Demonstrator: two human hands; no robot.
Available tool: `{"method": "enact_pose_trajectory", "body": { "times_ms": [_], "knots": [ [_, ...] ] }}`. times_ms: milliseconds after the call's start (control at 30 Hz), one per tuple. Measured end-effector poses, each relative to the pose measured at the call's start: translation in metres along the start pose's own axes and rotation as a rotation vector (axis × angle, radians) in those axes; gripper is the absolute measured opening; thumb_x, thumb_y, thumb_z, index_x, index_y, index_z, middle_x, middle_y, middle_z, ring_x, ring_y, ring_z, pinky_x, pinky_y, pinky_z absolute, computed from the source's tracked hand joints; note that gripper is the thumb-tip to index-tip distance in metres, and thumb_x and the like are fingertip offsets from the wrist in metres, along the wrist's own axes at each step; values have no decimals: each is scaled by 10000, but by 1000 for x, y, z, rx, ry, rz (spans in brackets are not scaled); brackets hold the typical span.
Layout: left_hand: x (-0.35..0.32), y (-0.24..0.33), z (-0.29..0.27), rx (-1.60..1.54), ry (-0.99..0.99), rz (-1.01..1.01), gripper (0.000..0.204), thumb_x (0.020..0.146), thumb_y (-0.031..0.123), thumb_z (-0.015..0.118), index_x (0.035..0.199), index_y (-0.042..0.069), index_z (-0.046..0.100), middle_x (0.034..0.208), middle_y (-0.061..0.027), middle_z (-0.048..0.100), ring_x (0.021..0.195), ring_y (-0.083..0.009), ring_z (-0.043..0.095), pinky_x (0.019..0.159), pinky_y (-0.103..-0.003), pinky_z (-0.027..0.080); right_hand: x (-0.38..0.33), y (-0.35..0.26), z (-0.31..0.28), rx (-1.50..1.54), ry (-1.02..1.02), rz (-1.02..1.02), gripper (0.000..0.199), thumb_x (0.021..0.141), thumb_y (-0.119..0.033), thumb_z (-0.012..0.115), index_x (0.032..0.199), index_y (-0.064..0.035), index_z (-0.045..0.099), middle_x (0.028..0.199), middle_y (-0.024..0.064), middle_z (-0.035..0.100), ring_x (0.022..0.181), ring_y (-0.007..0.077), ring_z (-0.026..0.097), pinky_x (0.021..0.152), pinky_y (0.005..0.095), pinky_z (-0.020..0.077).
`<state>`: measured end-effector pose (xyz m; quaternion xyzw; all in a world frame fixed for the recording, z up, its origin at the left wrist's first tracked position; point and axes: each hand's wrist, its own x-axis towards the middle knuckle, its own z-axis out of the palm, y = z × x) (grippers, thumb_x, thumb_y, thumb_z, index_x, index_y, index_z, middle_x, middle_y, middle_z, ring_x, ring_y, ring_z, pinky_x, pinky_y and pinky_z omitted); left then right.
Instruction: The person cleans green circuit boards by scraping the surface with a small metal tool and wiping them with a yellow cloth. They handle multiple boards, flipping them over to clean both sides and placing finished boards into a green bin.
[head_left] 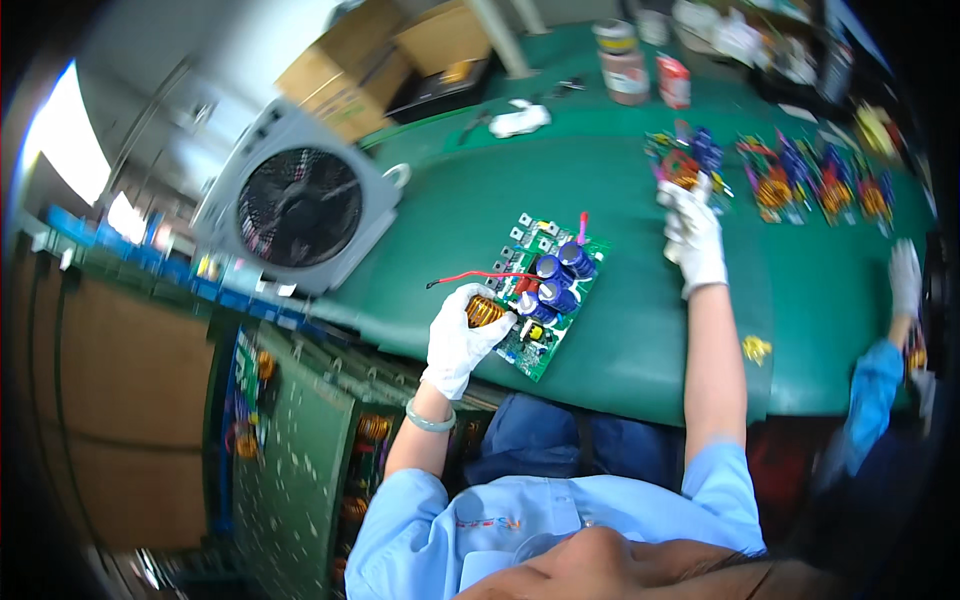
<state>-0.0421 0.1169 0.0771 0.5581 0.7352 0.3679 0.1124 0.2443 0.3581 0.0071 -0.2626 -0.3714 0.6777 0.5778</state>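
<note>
My left hand [462,340], in a white glove, closes around a copper-wound coil [485,312] at the near left edge of a green circuit board [550,345]. Several blue capacitors [555,282] stand on this board, and a red wire [480,274] sticks out to the left. My right hand [694,235], also white-gloved, reaches away from me to a second circuit board [682,165] with an orange coil and a blue capacitor. Its fingertips are at that board's near side; blur hides whether they grip it.
More coil-bearing boards [830,185] lie in a row at the far right. A grey fan [300,205] stands at left, with cardboard boxes [350,65] behind. Jars [625,65] stand at the back. A yellow piece [757,349] lies near a co-worker's gloved hand [904,280].
</note>
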Motion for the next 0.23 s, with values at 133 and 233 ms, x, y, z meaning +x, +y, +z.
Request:
{"method": "enact_pose_trajectory", "body": {
  "times_ms": [133,233],
  "knots": [
    [-46,17,-86,-339,209,-230,438,737,224,869,1060,76,612,943,-20,648,850,-98,595,793,-274,514,25,19,-34,-40,75,136,383,984,-252,576,1307,-50,610,1087,-13,632,579,-13,387,450,142,274],
    [-102,11,-173,-296,479,-177,366,799,229,824,1064,90,614,981,-31,658,914,-97,605,849,-280,512,70,44,-42,-168,-106,185,420,1000,-249,542,1383,-79,549,1031,-19,648,570,-26,420,435,159,293]
  ]
}}
